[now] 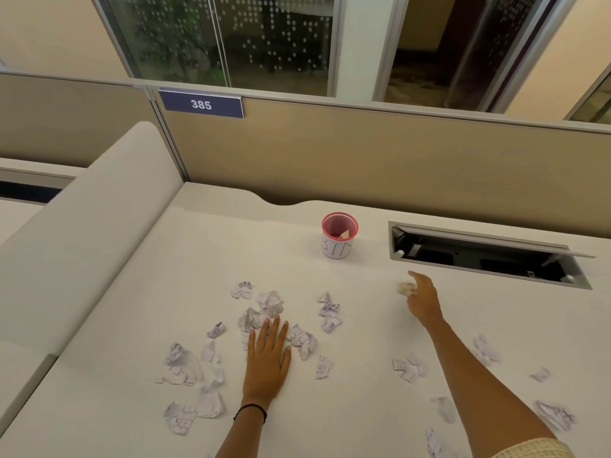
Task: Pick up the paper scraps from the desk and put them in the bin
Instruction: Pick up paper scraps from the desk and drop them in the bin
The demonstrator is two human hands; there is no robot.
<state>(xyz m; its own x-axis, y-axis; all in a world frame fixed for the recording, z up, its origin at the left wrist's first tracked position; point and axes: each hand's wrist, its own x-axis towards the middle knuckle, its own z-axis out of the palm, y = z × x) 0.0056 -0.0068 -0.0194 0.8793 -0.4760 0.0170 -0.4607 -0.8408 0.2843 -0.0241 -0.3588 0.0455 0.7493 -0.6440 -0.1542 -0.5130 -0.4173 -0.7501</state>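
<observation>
ahead, "bin" on bin, "385" plaque

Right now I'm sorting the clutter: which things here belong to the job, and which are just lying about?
Job: paper scraps, bin, desk, left hand, right hand pinching a blurred scrap.
Lying about: open cable hatch, sign 385, partition.

Light: bright, even, warm indoor tone across the desk.
Shadows: soft and faint, under the paper scraps on the near side of the bin.
Blur: right hand and the held scrap at its fingertips, right of the bin, are smeared by motion.
Distortion: the partition behind the bin bows, and the frame edges stretch.
Glass beyond the bin: dark.
</observation>
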